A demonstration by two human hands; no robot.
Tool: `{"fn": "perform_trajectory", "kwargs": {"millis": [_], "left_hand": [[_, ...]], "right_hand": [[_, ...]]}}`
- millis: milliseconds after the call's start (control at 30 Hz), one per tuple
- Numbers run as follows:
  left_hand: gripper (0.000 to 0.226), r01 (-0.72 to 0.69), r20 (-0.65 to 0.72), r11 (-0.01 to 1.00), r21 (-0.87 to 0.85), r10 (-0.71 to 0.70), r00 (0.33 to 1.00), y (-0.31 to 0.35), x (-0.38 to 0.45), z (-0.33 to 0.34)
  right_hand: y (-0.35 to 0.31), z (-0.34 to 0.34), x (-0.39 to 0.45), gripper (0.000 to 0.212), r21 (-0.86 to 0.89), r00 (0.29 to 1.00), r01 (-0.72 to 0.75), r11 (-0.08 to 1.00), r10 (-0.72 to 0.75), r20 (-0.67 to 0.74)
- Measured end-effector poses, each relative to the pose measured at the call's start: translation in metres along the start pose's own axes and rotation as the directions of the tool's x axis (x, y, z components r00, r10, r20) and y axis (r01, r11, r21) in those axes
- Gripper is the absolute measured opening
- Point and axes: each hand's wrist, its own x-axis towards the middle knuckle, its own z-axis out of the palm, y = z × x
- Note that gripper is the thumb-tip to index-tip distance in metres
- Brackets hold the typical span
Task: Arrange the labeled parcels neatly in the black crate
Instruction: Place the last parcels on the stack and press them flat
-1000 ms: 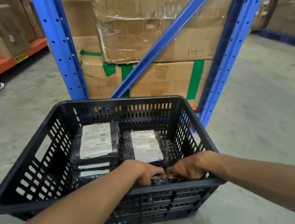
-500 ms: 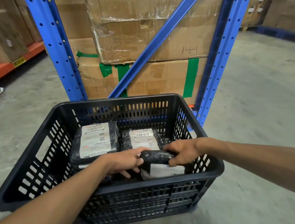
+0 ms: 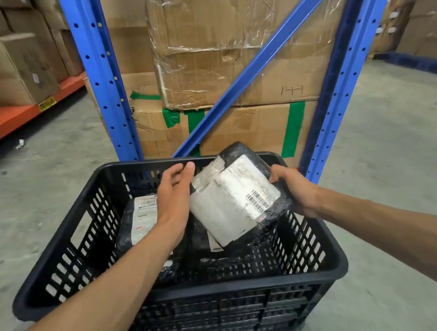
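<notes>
The black crate (image 3: 186, 292) sits on the concrete floor (image 3: 395, 149) in front of a blue rack frame (image 3: 98, 78) stacked with cardboard boxes (image 3: 228, 45). Above the crate's middle, a black-wrapped parcel (image 3: 237, 198) is held tilted, its big white label turned up towards the person. The right hand (image 3: 295, 191) has it by the far right edge, its grip pinching the wrapping. The left hand (image 3: 174, 198) is spread, palm against the parcel's left side, fingers pointing at the crate's back wall. Down inside the crate, against its left wall, another labelled parcel (image 3: 138, 225) lies flat, partly under the left forearm. More black wrapping shows under the raised parcel, too dim to make out.
</notes>
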Motion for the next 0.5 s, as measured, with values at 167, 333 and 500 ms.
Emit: {"fn": "perform_trajectory", "kwargs": {"millis": [167, 333, 500], "left_hand": [[0.103, 0.423, 0.355, 0.905, -0.041, -0.383, 0.853, -0.010, -0.010, -0.002], [0.097, 0.431, 0.352, 0.885, -0.174, -0.353, 0.867, -0.013, -0.013, -0.001], [0.086, 0.538, 0.365, 0.753, -0.378, -0.413, 0.834, -0.005, -0.019, 0.000]], "right_hand": [[-0.002, 0.006, 0.000, 0.042, 0.173, 0.997, 0.077, 0.982, -0.071, -0.039], [-0.007, 0.011, 0.005, 0.033, 0.241, 0.991, 0.123, 0.963, -0.108, -0.078], [0.006, 0.012, 0.011, 0.058, 0.317, 0.992, 0.120, 0.941, -0.100, -0.077]]}}
